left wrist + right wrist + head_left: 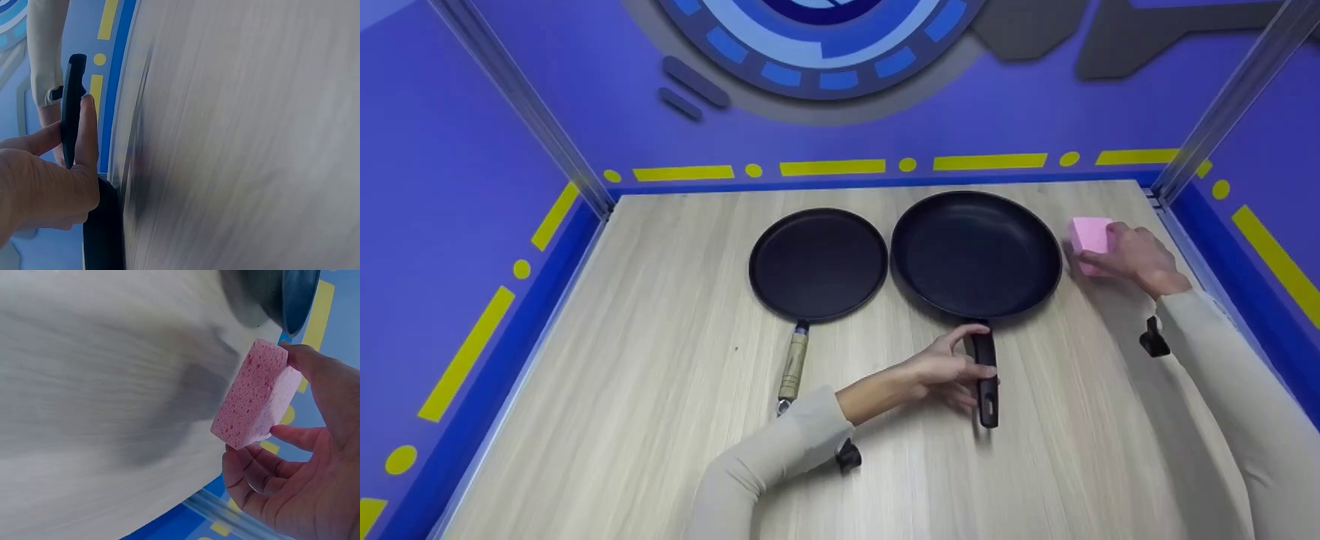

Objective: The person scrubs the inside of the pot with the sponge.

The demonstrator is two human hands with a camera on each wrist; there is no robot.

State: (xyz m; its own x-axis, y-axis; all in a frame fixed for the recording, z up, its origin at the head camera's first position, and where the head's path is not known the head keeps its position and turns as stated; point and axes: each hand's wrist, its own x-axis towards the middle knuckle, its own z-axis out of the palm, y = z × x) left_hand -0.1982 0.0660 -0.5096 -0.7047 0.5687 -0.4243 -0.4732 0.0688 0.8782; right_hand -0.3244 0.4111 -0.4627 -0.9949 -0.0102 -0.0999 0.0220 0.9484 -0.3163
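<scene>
A deep black frying pan (975, 255) is at the right of the table's far half, its black handle (988, 409) pointing toward me. My left hand (949, 369) pinches that handle between thumb and fingers; in the left wrist view the hand (50, 180) has the handle (72, 107) between its fingers. To the right of the pan, my right hand (1140, 255) holds a pink sponge (1091, 236). In the right wrist view the porous block (253, 396) is gripped at its ends by thumb and fingers, slightly above the tabletop.
A flat black pan (819, 264) with a wood-look handle (793, 365) lies left of the frying pan, their rims nearly touching. Blue panels (840, 135) with yellow marks wall in the wooden table (660, 337) at the back and sides.
</scene>
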